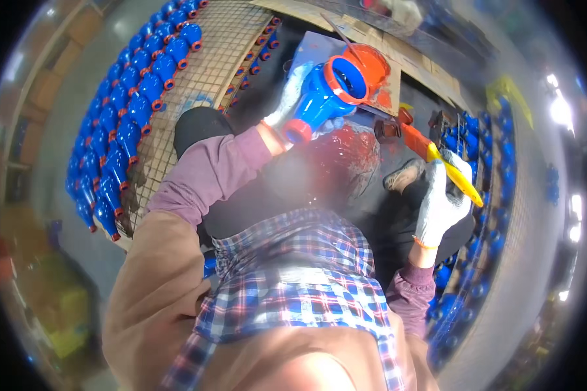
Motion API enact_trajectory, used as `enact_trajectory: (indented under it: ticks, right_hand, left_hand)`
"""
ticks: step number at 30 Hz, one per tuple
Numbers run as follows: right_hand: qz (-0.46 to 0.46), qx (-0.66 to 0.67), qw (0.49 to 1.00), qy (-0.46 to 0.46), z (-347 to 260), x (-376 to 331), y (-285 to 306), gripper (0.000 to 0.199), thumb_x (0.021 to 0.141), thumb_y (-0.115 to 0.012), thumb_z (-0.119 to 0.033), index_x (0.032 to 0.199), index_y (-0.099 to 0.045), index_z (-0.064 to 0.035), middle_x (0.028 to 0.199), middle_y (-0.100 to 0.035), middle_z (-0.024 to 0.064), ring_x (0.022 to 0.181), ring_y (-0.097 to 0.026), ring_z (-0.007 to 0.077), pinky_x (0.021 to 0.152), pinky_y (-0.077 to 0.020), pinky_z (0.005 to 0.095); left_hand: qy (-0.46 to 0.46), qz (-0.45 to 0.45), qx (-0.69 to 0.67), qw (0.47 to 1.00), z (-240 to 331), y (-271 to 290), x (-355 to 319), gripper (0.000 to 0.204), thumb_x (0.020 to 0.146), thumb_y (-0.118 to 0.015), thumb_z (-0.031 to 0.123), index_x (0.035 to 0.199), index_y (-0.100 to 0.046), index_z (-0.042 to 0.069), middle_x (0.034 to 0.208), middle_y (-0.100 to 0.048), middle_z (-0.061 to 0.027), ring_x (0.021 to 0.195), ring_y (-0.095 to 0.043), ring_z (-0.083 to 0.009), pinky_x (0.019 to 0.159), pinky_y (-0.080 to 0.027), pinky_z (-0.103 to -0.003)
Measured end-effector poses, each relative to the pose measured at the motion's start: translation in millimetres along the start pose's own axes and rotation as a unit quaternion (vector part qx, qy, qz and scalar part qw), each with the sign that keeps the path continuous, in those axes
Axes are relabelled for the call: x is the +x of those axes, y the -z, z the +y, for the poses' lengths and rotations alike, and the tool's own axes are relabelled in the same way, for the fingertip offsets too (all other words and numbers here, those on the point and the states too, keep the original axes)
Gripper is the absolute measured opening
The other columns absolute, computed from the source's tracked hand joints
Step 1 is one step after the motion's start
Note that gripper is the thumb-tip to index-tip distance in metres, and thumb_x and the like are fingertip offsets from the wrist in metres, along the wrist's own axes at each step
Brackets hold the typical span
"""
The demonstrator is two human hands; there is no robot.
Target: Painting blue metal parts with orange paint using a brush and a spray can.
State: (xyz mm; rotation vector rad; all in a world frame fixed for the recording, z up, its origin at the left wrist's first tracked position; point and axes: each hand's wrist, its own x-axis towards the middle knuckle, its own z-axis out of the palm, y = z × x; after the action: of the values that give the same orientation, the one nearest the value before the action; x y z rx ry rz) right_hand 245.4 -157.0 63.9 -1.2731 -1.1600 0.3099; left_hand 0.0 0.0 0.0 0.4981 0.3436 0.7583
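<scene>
My left hand (pixel 292 94), in a white glove, is closed round a glossy blue hollow metal casting (pixel 321 104). The casting is tilted, its wide orange-red ringed mouth facing up and right; its narrow end is also red. Gloved in white too, my right hand (pixel 441 203) grips the yellow handle of a paintbrush (pixel 462 179). Orange-red paint covers the brush's front part, which points up and left, apart from the casting. Just behind the casting's mouth is a container of orange-red paint (pixel 377 68), with a thin stick leaning in it.
Rows of similar blue castings (pixel 127 124) with red ends stand on a mesh-topped rack (pixel 199 49) at my left. More blue pieces (pixel 466 140) line the right side. Cardboard (pixel 430 75) lies beyond the paint. A red-stained cover (pixel 346 156) lies before me.
</scene>
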Motion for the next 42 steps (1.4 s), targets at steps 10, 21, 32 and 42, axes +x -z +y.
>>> enact_trajectory:
  ticks: [10, 21, 32, 42]
  right_hand:
    - [-0.055, 0.01, 0.998, 0.035, 29, 28, -26, 0.023, 0.089, -0.065, 0.006, 0.111, -0.063, -0.0006, 0.107, -0.063, 0.0054, 0.099, -0.061, 0.0137, 0.092, -0.0482, 0.0271]
    - [-0.022, 0.112, 0.984, -0.135, 180, 125, -109, 0.018, 0.091, -0.065, -0.01, 0.105, -0.063, 0.0008, 0.087, -0.065, 0.0078, 0.066, -0.061, 0.0118, 0.058, -0.0509, 0.0262]
    - [-0.089, -0.251, 0.964, 0.004, 221, 172, -145, 0.035, 0.082, -0.065, -0.031, 0.095, -0.064, 0.0015, 0.088, -0.069, 0.024, 0.085, -0.067, 0.0411, 0.076, -0.0531, 0.0448]
    - [-0.21, -0.278, 0.933, -0.089, 190, 210, -118, 0.037, 0.079, -0.064, -0.034, 0.087, -0.068, 0.0021, 0.082, -0.069, 0.0232, 0.079, -0.068, 0.039, 0.073, -0.0536, 0.0431]
  left_hand:
    - [-0.091, 0.085, -0.161, 0.979, -9, -6, 5, 0.063, 0.087, -0.055, 0.064, 0.125, -0.056, 0.014, 0.111, -0.066, -0.0128, 0.092, -0.066, -0.0323, 0.07, -0.059, -0.044]
    - [-0.075, 0.141, -0.205, 0.966, 9, 6, 21, 0.077, 0.084, -0.056, 0.069, 0.131, -0.051, 0.008, 0.107, -0.065, -0.0205, 0.066, -0.066, -0.0313, 0.05, -0.059, -0.035]
    - [-0.081, 0.144, -0.257, 0.952, 10, 17, 31, 0.076, 0.086, -0.057, 0.066, 0.132, -0.05, 0.006, 0.108, -0.064, -0.022, 0.073, -0.068, -0.0347, 0.056, -0.063, -0.039]
    - [-0.116, 0.135, -0.073, 0.981, 6, -4, 20, 0.067, 0.089, -0.054, 0.063, 0.132, -0.053, 0.012, 0.118, -0.063, -0.0169, 0.092, -0.067, -0.0343, 0.073, -0.059, -0.045]
